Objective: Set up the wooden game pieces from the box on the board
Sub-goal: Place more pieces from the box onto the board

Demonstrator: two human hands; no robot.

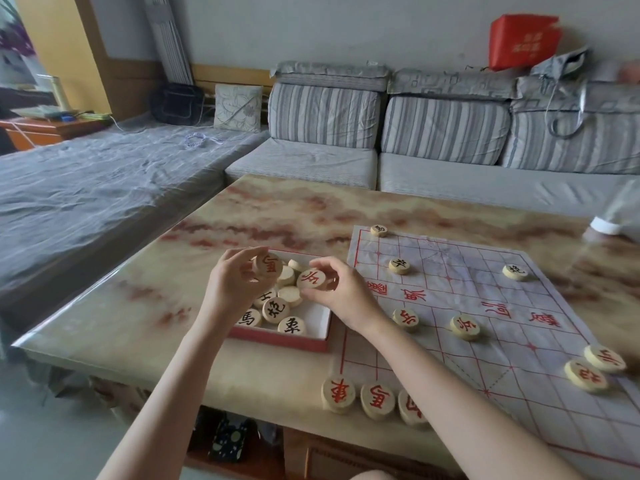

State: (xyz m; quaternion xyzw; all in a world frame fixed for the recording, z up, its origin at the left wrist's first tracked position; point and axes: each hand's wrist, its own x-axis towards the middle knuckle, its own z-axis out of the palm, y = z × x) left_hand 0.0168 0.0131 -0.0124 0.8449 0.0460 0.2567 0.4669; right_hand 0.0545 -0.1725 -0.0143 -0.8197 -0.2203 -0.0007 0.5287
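A: What are the hands doing over the box (277,339)?

B: The left hand (232,284) is pinching a red-lettered disc (268,265) between thumb and fingertips. It is tilting the face up, probably so the person can read the character before choosing its point. The right hand (343,294) is gripping a second red disc (311,279) the same way, just beside the first.

A: And where is the box sitting?

B: It is lying toward the left edge of the tabletop (277,209), just beside the left edge of the paper board (467,296). Loose pieces (276,310), several of them black-lettered, are lying heaped inside, so the sorting looks far from finished.

A: How is the board filling up?

B: Three red pieces (338,394) are lining up along its near edge, the third partly hidden by the right forearm. Two red soldiers (465,328) are standing further in, and black-lettered pieces (399,266) are sitting toward the far edge. Red seems to be going on the person's own side and black opposite.

A: What is surrounding all this?

B: The tabletop is showing a glossy cream-and-rust marble pattern. A grey striped sofa (325,116) is running behind its far edge, with a red bag (523,41) perching on top. Another person's sleeve (620,213) is reaching in at the far right corner.
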